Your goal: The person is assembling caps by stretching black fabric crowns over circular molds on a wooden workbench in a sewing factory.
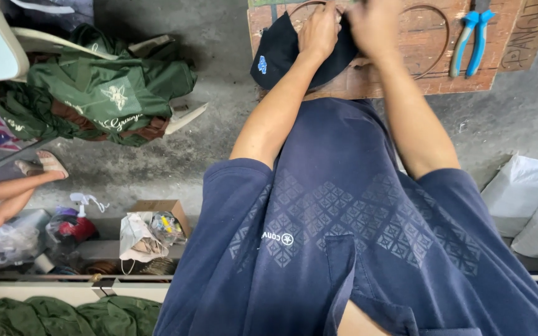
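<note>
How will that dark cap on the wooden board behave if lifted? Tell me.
The dark cap probably flops: its cloth sags over the wooden board edge. It looks light, since the left hand and right hand press it easily. Unlikely to slip or roll.

one dark cap point(275, 53), one blue-handled pliers point(472, 38), one wooden board point(434, 59), two white sacks point(530, 205), two hands point(320, 30)
</note>
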